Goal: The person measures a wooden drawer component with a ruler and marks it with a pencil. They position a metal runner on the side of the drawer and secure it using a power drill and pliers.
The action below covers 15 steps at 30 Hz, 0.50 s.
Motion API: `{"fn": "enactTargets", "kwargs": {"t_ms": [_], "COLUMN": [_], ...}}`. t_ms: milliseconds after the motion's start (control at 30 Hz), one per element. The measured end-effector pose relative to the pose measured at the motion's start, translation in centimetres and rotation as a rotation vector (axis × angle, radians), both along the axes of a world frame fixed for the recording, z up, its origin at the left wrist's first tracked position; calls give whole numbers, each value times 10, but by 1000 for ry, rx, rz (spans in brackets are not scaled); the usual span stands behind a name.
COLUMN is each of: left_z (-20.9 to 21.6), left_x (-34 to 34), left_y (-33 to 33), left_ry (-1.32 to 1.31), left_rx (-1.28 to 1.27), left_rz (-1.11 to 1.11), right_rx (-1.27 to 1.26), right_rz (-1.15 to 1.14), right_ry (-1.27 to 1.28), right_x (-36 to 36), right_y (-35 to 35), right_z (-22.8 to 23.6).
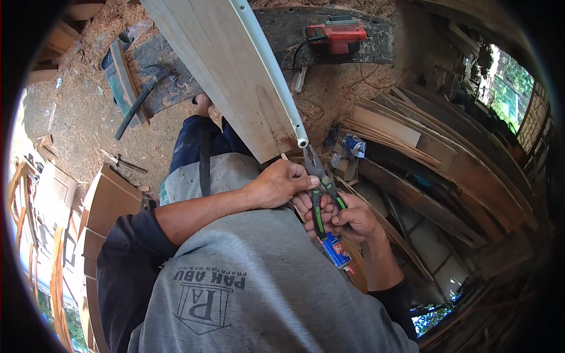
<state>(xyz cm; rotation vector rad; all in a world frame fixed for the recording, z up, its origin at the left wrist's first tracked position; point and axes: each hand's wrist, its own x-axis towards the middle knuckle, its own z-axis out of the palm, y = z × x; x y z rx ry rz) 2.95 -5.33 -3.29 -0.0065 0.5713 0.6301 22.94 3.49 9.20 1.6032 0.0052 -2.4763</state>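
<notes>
A pair of pliers (318, 216) with black and green handles stands in front of my body, its jaws pointing away from me. My right hand (356, 219) is closed around the handles. With thumb and fingers pinched, my left hand (281, 187) grips the pliers near the pivot; whether it also pinches something small is hidden. The jaws are right by the near end of a white tube (281, 97) with small holes along it. This tube runs along the right edge of a wide wooden board (226, 65).
A blue can (335, 252) with a red tip is below my right hand. A red power tool (338, 36) rests on a dark plank ahead. A hammer (138, 103) lies at the left. Stacked boards (435, 144) fill the right side, and shavings cover the ground.
</notes>
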Motion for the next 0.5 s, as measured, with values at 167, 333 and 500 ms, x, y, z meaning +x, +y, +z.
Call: {"fn": "enactTargets", "kwargs": {"t_ms": [167,333,500], "left_z": [1,9,39], "left_x": [-4,-13,-52], "left_y": [-4,-13,-14], "left_ry": [-4,50,-41], "left_rx": [53,167,78], "left_rz": [-18,93,431], "right_rx": [69,245,534], "right_rz": [21,121,297], "right_ry": [48,90,196], "right_x": [-2,-8,-64], "right_y": [-2,-8,-5], "right_z": [1,2,-18]}}
